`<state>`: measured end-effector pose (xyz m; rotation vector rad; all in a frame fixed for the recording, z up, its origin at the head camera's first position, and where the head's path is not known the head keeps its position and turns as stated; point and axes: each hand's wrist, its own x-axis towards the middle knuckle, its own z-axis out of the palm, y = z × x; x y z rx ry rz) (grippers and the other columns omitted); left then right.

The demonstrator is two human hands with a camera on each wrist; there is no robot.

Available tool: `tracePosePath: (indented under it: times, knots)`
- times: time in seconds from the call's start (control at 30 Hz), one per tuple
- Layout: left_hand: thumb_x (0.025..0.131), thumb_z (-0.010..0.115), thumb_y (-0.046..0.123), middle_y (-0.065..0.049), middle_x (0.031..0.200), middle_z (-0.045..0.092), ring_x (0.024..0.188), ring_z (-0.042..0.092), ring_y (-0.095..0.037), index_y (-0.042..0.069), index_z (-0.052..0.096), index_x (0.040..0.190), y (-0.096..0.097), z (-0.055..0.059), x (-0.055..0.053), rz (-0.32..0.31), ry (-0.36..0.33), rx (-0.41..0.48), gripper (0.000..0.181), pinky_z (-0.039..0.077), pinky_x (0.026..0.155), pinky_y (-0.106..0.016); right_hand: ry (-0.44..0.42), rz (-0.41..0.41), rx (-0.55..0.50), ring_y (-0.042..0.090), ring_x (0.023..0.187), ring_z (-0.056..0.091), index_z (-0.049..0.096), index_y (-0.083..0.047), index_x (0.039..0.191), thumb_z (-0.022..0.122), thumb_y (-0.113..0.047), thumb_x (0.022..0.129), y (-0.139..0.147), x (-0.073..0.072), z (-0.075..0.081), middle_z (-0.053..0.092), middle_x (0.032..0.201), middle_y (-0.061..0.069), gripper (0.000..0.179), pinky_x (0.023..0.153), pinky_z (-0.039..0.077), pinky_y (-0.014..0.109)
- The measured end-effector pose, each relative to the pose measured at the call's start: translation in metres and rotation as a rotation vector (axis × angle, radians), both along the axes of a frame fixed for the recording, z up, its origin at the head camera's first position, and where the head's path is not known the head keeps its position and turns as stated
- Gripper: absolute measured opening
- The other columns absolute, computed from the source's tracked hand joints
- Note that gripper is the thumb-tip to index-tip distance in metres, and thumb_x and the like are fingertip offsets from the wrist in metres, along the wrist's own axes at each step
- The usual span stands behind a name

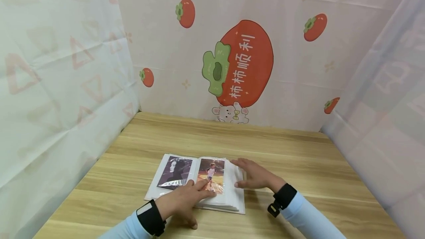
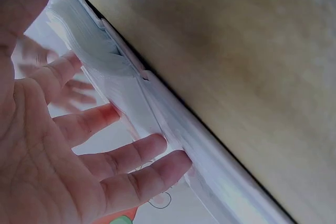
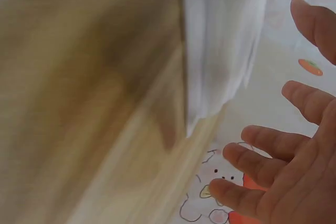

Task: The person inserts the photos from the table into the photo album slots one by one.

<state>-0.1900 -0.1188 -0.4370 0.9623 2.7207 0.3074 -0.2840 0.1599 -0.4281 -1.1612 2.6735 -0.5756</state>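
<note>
A white photo album [image 1: 237, 191] lies spread open on the wooden table. On its left page is a dark purple photo [image 1: 176, 170]; the right page bears a photo of a child in sportswear [image 1: 211, 169]. My left hand [image 1: 182, 201] reaches over the album's lower middle, its spread fingers resting on the pages and partly covering both photos. In the left wrist view, those fingers [image 2: 142, 163] lie extended along the album's stacked page edges [image 2: 100, 51]. At the album's right edge hovers my right hand [image 1: 257, 176], fingers extended, holding nothing.
The wood-grain table [image 1: 299, 158] runs back to a cloth backdrop [image 1: 159, 40] printed with red persimmons. Patterned cloth walls [image 1: 66, 84] rise on the left and right. A black band [image 1: 286, 196] circles each wrist.
</note>
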Motion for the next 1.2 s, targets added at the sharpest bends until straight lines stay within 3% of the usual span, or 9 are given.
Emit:
tracePosePath:
  times: [0.33, 0.6, 0.9, 1.07, 1.2]
  knots:
    - [0.052, 0.087, 0.043, -0.005, 0.147, 0.028, 0.101, 0.040, -0.022, 0.038, 0.045, 0.136, 0.001, 0.000, 0.000, -0.008, 0.020, -0.014, 0.094, 0.044, 0.071, -0.034, -0.101, -0.002, 0.074, 0.042, 0.127, 0.029, 0.035, -0.018, 0.144, 0.070, -0.049, 0.076, 0.018, 0.028, -0.020, 0.029, 0.142, 0.025, 0.082, 0.093, 0.033, 0.058]
    - [0.052, 0.087, 0.044, -0.005, 0.147, 0.028, 0.099, 0.040, -0.022, 0.037, 0.044, 0.137, 0.000, -0.001, 0.000, -0.014, 0.030, -0.011, 0.095, 0.043, 0.069, -0.033, -0.091, -0.010, 0.137, 0.041, 0.128, 0.028, 0.037, -0.019, 0.143, 0.072, -0.046, 0.075, 0.016, 0.029, -0.018, 0.029, 0.142, 0.024, 0.081, 0.095, 0.032, 0.056]
    - [0.055, 0.086, 0.044, -0.005, 0.148, 0.027, 0.105, 0.040, -0.024, 0.037, 0.042, 0.138, 0.000, -0.001, 0.001, -0.020, 0.015, 0.001, 0.094, 0.044, 0.079, -0.040, -0.124, -0.024, 0.196, 0.039, 0.129, 0.028, 0.036, -0.023, 0.143, 0.074, -0.046, 0.074, 0.015, 0.027, -0.015, 0.029, 0.143, 0.020, 0.082, 0.095, 0.032, 0.055]
    - [0.059, 0.084, 0.046, -0.010, 0.147, 0.028, 0.115, 0.042, -0.031, 0.033, 0.040, 0.139, -0.008, 0.007, -0.001, -0.037, -0.034, 0.080, 0.092, 0.043, 0.085, -0.044, -0.132, -0.024, 0.190, 0.039, 0.129, 0.028, 0.037, -0.021, 0.143, 0.074, -0.045, 0.074, 0.015, 0.028, -0.014, 0.029, 0.143, 0.021, 0.082, 0.095, 0.032, 0.055]
    - [0.066, 0.081, 0.042, -0.018, 0.145, 0.028, 0.125, 0.035, -0.039, 0.025, 0.040, 0.141, -0.025, 0.015, -0.003, -0.004, -0.068, 0.186, 0.087, 0.038, 0.091, -0.052, -0.139, -0.024, 0.180, 0.039, 0.129, 0.028, 0.038, -0.019, 0.143, 0.074, -0.044, 0.074, 0.014, 0.028, -0.013, 0.029, 0.143, 0.021, 0.082, 0.096, 0.031, 0.055]
